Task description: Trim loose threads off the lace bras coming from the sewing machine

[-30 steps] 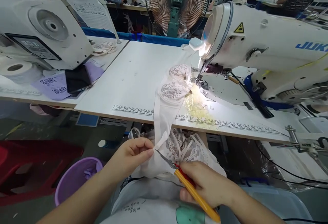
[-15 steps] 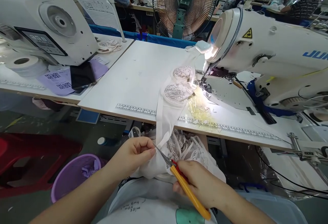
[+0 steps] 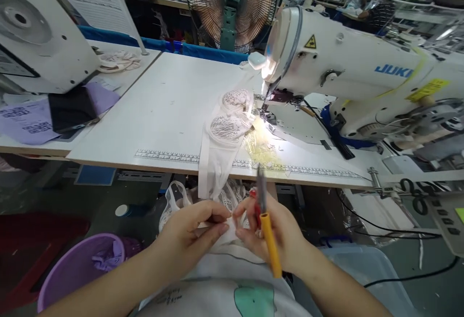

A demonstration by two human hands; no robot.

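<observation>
My left hand (image 3: 197, 230) is closed in a pinch on pale fabric at the front edge of my lap. Facing it, my right hand (image 3: 281, 230) keeps scissors (image 3: 270, 244) with an orange handle and some red against its palm, blades pointing up. Its thumb and forefinger are bent close to the left fingertips; whether they also pinch fabric or thread is too small to tell. A white lace bra (image 3: 226, 131) lies on the sewing table, its band hanging over the front edge near my hands. More white lace pieces (image 3: 177, 196) are bunched below.
A lit sewing machine (image 3: 326, 56) stands right of the bra, yellowish scraps (image 3: 263, 150) beside its needle. Further left are another machine (image 3: 36, 32), a dark phone (image 3: 70, 109) and purple papers (image 3: 27, 121). A fan (image 3: 232, 7) is behind; a purple bin (image 3: 68, 268) is on the floor.
The scissors' blades have swung away from the left fingertips and now point up. My right fingers have come up close to my left ones. The whole view has turned right.
</observation>
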